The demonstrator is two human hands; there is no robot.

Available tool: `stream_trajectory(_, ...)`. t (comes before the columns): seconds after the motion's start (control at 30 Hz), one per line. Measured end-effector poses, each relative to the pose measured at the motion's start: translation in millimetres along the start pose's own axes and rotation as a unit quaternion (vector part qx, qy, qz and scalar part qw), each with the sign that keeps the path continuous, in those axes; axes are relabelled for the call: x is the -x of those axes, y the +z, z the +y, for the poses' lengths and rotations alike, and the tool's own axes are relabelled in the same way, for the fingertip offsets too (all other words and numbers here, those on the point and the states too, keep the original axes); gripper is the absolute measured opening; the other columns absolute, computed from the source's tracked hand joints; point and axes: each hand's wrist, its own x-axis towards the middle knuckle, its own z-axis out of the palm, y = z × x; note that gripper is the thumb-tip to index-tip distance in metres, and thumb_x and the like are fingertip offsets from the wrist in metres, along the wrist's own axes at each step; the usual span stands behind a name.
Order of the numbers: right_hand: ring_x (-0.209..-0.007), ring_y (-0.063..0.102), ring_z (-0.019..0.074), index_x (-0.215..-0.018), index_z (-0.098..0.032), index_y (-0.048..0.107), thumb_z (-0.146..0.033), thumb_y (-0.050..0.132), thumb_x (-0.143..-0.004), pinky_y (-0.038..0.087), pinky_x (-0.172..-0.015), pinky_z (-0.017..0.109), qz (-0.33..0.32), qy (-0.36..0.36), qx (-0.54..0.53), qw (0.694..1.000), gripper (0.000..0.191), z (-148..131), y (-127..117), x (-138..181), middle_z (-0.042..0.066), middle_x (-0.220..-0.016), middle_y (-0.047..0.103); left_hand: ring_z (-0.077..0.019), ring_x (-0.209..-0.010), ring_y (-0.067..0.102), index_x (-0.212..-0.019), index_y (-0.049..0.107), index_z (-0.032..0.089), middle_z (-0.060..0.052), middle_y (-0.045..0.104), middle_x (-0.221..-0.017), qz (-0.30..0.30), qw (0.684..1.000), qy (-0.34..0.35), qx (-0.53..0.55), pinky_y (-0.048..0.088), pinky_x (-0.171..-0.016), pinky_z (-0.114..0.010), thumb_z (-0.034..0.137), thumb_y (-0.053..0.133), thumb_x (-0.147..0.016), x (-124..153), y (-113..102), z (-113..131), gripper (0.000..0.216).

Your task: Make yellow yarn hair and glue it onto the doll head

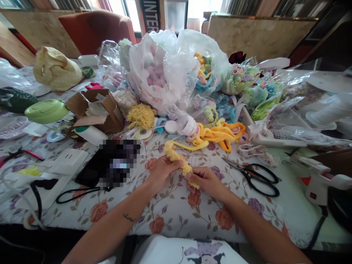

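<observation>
Both your hands are on the yellow strip, above the near middle of the table; whether it touches down is hard to tell. It looks light, soft and bendy, its fuzz unlikely to slip, so a gentle pinch at two spots should do. Your left hand has fingers clamped on its middle, your right hand nearer its lower end, both angled inward.
</observation>
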Motion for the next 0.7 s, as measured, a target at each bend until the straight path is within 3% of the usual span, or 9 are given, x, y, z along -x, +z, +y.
stream_trajectory(0.13, -0.056, 0.056, 0.0126, -0.078, -0.017, 0.063, -0.044, 0.055, -0.085, 0.042, -0.052, 0.023, 0.020, -0.034, -0.002, 0.999, 0.029, 1.4, -1.2, -0.6, 0.000, -0.067, 0.061, -0.0171, -0.080, 0.063, -0.098, 0.068, 0.016, -0.004, 0.070, -0.085, -0.044, 0.994, -0.002, -0.099, 0.050, -0.072, -0.026, 0.029, 0.082, -0.057, 2.6, -1.8, 3.2, 0.045)
stream_trajectory(0.3, -0.063, 0.054, 0.0128, -0.084, -0.018, 0.063, -0.042, 0.057, -0.084, 0.042, -0.056, 0.024, 0.046, -0.065, 0.028, 0.996, 0.026, -5.0, -2.1, 0.8, 0.001, -0.072, 0.060, -0.0196, -0.079, 0.064, -0.088, 0.070, 0.015, -0.004, 0.071, -0.082, 0.006, 0.982, 0.044, -0.181, 0.050, -0.070, -0.027, 0.027, 0.081, -0.057, 6.6, 1.8, 5.9, 0.035)
stream_trajectory(0.43, -0.062, 0.052, 0.0124, -0.081, -0.018, 0.062, -0.042, 0.050, -0.088, 0.040, -0.056, 0.024, 0.095, -0.057, 0.040, 0.993, 0.028, -9.6, -2.7, 1.8, 0.001, -0.069, 0.058, -0.0186, -0.075, 0.064, -0.080, 0.071, 0.014, -0.003, 0.071, -0.077, 0.016, 0.983, 0.040, -0.178, 0.050, -0.067, -0.026, 0.024, 0.082, -0.056, 7.5, 4.2, 7.1, 0.029)
stream_trajectory(0.53, -0.059, 0.053, 0.0122, -0.080, -0.018, 0.058, -0.040, 0.058, -0.084, 0.040, -0.054, 0.024, 0.075, -0.028, -0.029, 0.996, 0.022, -8.3, -0.1, 1.6, 0.001, -0.068, 0.060, -0.0179, -0.073, 0.063, -0.076, 0.071, 0.013, -0.004, 0.071, -0.074, 0.012, 0.989, 0.033, -0.145, 0.049, -0.067, -0.026, 0.023, 0.082, -0.055, 8.2, 6.6, 6.6, 0.026)
stream_trajectory(0.7, -0.053, 0.053, 0.0114, -0.079, -0.019, 0.051, -0.033, 0.066, -0.078, 0.039, -0.052, 0.024, 0.045, -0.002, -0.124, 0.991, 0.020, -7.1, 4.1, 1.6, -0.001, -0.063, 0.061, -0.0168, -0.066, 0.062, -0.074, 0.068, 0.012, -0.004, 0.068, -0.069, -0.005, 0.998, -0.037, -0.043, 0.049, -0.063, -0.027, 0.022, 0.081, -0.055, 8.8, 9.3, 3.4, 0.025)
